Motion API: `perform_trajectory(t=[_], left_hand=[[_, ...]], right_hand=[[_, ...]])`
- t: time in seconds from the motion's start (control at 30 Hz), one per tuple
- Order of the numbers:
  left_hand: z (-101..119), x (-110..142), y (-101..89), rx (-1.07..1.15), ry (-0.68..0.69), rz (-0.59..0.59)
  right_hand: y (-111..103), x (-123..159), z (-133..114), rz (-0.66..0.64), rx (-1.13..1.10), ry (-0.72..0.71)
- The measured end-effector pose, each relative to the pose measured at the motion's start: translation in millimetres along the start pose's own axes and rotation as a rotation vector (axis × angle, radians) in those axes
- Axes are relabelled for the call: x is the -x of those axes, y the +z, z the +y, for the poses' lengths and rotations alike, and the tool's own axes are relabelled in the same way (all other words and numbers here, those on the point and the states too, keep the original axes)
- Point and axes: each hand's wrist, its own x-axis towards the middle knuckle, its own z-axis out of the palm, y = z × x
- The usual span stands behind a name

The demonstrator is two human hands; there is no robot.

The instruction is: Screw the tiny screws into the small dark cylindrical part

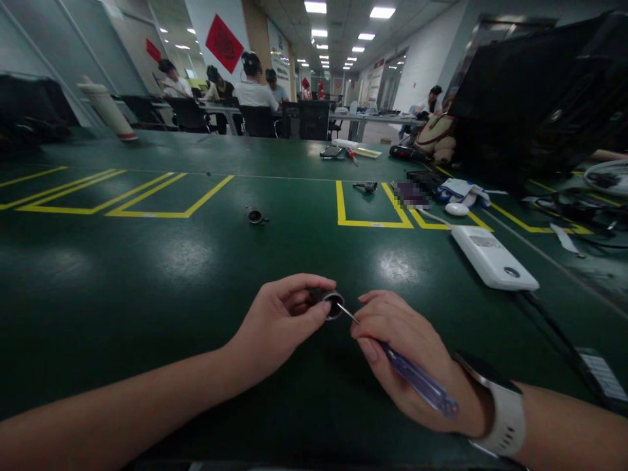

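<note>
Between its thumb and fingers, my left hand [284, 320] grips a small dark ring-shaped metal part [335, 306], its round opening turned toward my right side. My right hand [407, 353] is wrapped round a screwdriver [417, 379] with a clear purple handle. The thin metal shaft points left, and its tip reaches into the opening of the part; where exactly the tip rests inside I cannot tell. Farther off on the green table [206, 288] lies another dark cylindrical part [254, 215] with a small piece beside it.
A dark fitting [367, 187] lies inside a yellow-taped rectangle [375, 224]. On the right are a white power box [493, 258] with cables, a white mouse [456, 209] and a black monitor [530, 104]. A tumbler [110, 111] stands far left. People sit at tables behind.
</note>
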Motion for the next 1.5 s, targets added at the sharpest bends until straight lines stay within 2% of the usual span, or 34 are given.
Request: perform_trajectory(t=[0.4,0.7,1.03,1.5], left_hand=[[-2.4,0.1,3.5,-0.003,0.118,0.099],[-6.2,-0.5,1.0,0.004,0.163,0.112],[-7.3,-0.2,1.3,-0.056,0.241,0.091],[-6.6,-3.0,-3.3,-0.018,0.212,0.076]], right_hand=[[0.8,-1.5,-4.3,-0.004,0.03,-0.074],[3.2,-0.1,-4.4,0.024,0.068,-0.103],[3.4,1.3,-4.2,-0.007,0.081,-0.111],[4.6,-0.5,-5.7,0.001,0.083,-0.106]])
